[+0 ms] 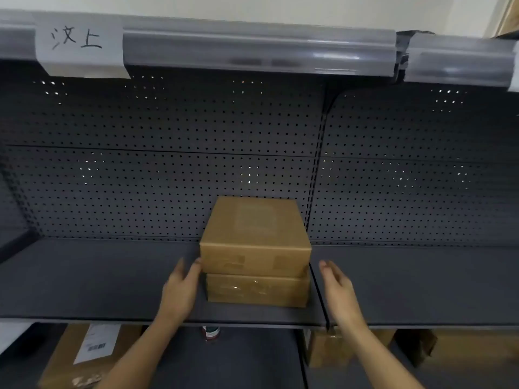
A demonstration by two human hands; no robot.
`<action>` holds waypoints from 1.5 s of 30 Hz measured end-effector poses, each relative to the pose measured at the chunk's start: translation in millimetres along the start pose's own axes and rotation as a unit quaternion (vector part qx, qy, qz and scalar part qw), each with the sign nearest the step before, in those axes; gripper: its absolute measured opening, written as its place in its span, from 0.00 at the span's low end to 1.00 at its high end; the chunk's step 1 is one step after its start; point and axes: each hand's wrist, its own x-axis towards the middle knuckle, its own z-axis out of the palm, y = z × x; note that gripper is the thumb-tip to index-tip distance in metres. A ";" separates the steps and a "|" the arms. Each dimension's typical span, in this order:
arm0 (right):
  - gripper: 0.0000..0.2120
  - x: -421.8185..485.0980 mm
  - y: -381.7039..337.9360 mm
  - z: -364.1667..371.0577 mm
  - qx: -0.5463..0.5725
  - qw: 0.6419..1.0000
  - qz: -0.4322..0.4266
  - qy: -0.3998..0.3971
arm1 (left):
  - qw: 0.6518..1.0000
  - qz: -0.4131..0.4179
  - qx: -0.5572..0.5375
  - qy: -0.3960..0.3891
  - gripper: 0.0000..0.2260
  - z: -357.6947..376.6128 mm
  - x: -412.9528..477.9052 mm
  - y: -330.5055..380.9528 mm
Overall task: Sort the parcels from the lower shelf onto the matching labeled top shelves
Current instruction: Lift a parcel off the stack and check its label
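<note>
Dark grey metal shelving unit (98, 279) with perforated back panel (157, 164), divided by slotted vertical upright (316, 175) right of centre. Pinpoints of light visible through panel holes. Clear plastic rail (252, 49) along front edge of upper shelf. Pale wall (252, 7) above. Lower shelf level (252, 360) beneath, in shadow.

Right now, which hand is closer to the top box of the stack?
Left. The left hand has its fingertips at the top box's left front corner; the right hand is open, apart from its right side.
</note>
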 end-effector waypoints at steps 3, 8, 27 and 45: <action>0.34 22.0 -13.3 12.5 -0.015 0.999 0.001 -0.033 | 0.999 0.009 -0.021 -0.022 0.40 6.4 18.7 17.5; 0.36 38.8 -27.4 36.1 -0.028 0.998 0.026 -0.059 | 0.999 -0.011 -0.037 -0.038 0.44 22.3 36.3 29.9; 0.30 18.0 -48.4 32.6 0.173 0.985 -0.023 -0.012 | 0.989 0.042 -0.139 0.004 0.27 24.2 7.2 31.6; 0.28 -9.3 -56.1 32.9 0.211 0.975 -0.066 -0.028 | 0.754 0.434 0.489 0.061 0.45 41.1 -30.7 35.2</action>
